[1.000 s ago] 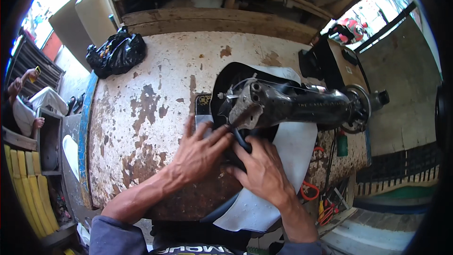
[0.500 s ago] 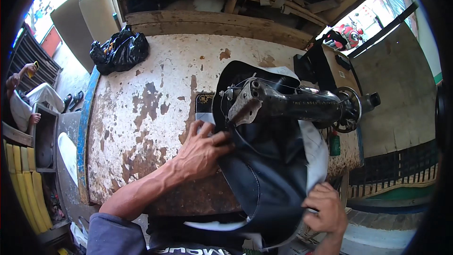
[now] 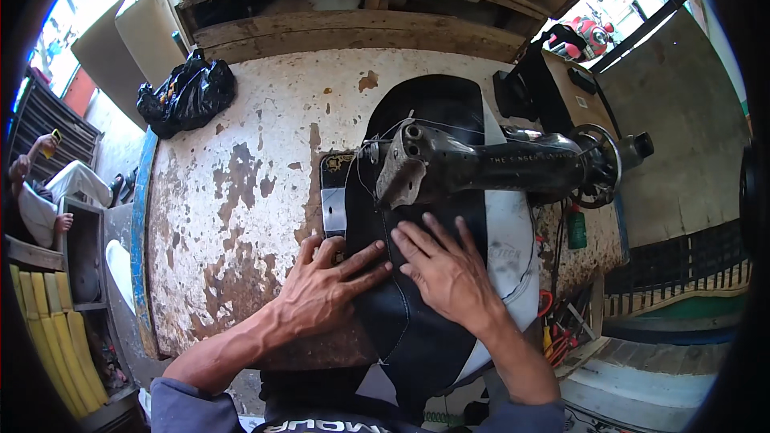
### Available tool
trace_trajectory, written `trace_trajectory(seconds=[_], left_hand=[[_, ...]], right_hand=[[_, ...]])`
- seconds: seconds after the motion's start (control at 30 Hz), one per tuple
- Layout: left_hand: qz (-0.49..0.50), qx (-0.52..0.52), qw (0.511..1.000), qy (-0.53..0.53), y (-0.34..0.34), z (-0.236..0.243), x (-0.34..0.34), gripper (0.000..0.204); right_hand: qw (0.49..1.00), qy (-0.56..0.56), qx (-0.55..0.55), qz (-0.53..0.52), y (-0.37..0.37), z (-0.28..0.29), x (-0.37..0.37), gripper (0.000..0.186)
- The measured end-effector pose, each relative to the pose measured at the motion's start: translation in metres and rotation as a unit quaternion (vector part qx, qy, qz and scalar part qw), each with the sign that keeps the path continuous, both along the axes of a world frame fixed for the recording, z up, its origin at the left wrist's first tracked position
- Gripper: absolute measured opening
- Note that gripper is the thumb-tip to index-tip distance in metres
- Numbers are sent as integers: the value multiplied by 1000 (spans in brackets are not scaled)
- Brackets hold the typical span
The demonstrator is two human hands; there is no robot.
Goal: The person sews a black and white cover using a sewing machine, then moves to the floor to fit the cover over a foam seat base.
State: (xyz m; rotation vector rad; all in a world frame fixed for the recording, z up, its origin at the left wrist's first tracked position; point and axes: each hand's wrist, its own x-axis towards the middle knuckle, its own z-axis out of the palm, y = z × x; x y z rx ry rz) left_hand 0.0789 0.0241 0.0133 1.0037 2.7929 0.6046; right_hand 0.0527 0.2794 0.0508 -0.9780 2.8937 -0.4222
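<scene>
A black sewing machine (image 3: 497, 164) stands on the worn table, its needle end over a large piece of black leather-like material (image 3: 433, 321). A pale stitched line runs down the piece, and its white backing (image 3: 513, 256) shows along the right side. My left hand (image 3: 333, 277) rests on the left edge of the material, fingers spread. Flat on the black surface, just below the machine's arm, lies my right hand (image 3: 441, 269), its fingers stretched out. The needle itself is hidden behind the machine's head.
A black plastic bag (image 3: 188, 95) sits at the table's far left corner. Right of the machine's base stands a small green bottle (image 3: 576, 227). Red-handled tools (image 3: 553, 337) lie below the table's right side. A seated person (image 3: 60, 184) is at the far left, beside stacked yellow strips (image 3: 52, 329).
My right hand has left the material's lower right edge and now presses flat near the machine. The material has been spread flatter; my left hand has shifted slightly down.
</scene>
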Motion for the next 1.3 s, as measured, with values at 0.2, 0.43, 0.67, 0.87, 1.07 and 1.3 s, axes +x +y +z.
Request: trace_trajectory(seconds=[0.2, 0.43, 0.67, 0.87, 1.07, 1.3], left_hand=[[3, -15, 1000, -5, -4, 1, 0, 84], [9, -26, 999, -23, -5, 4, -9, 84], [11, -54, 998, 22, -7, 6, -20, 74], [25, -41, 999, 17, -7, 4, -27, 75], [41, -18, 999, 23, -5, 3, -32, 79], [44, -21, 998, 42, -9, -2, -39, 78]], right_hand=[[999, -29, 39, -22, 4, -19, -2, 55], [998, -41, 25, -38, 4, -26, -12, 57], [998, -51, 18, -43, 2, -33, -21, 57], [999, -33, 19, -35, 3, -41, -31, 56], [1000, -2, 0, -27, 3, -44, -41, 54], [999, 6, 0, -47, -1, -48, -45, 46]])
